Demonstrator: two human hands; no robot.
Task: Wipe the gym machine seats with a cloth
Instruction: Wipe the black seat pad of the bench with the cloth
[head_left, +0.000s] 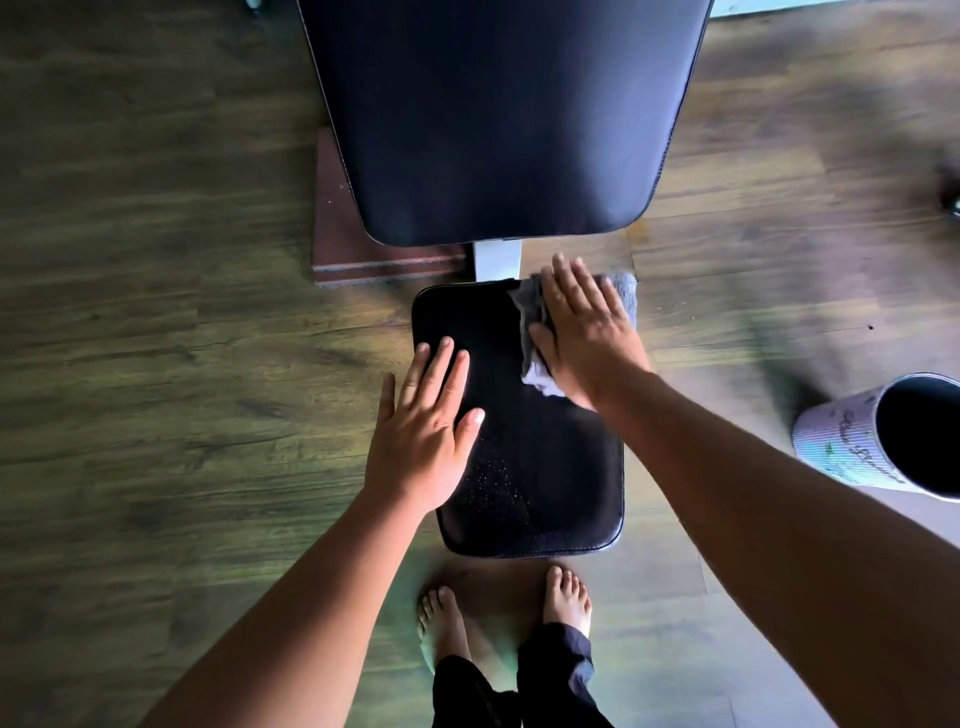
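Note:
A small black padded seat (540, 467) of a gym bench lies below me, with fine droplets on its near half. Beyond it rises the long black back pad (498, 119). My right hand (582, 332) presses flat on a grey cloth (535, 364) at the seat's far right corner; the cloth pokes out on both sides of the hand. My left hand (426, 431) rests flat on the seat's left edge, fingers spread, holding nothing.
A white frame post (497, 260) joins the two pads. A brown block (353, 249) sits on the wooden floor left of the post. A pale ribbed bin (883, 441) stands at the right. My bare feet (504, 613) are just before the seat.

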